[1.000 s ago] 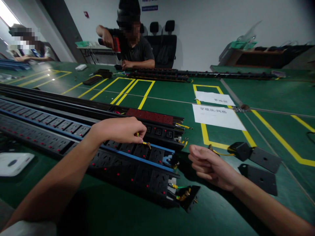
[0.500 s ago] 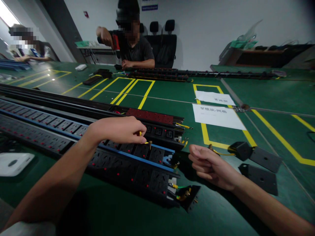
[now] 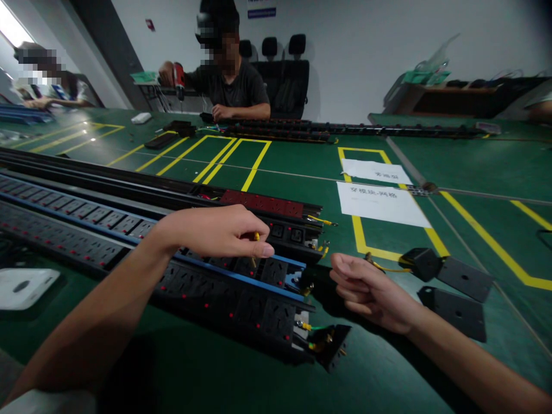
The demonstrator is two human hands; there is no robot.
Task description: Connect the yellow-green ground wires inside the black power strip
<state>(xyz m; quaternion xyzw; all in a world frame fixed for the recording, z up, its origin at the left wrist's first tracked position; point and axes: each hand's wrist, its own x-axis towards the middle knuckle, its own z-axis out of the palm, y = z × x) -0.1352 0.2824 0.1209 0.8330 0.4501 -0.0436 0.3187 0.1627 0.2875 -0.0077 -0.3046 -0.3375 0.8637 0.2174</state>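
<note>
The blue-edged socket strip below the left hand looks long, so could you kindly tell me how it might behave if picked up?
The blue-edged socket strip would probably stay stiff, given its long, straight rails. It is likely heavy, with many sockets along it. Its flat, boxy shape should make it unlikely to roll.

Black seats (image 3: 297, 80) stand behind a co-worker (image 3: 241, 92) near the wall (image 3: 353, 63).

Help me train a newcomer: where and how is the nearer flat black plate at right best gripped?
Probably best to pinch the nearer plate by its right end, coming from the right. It lies flat and that edge looks free; the other black plate lies close beyond, the right hand to its left.
</note>
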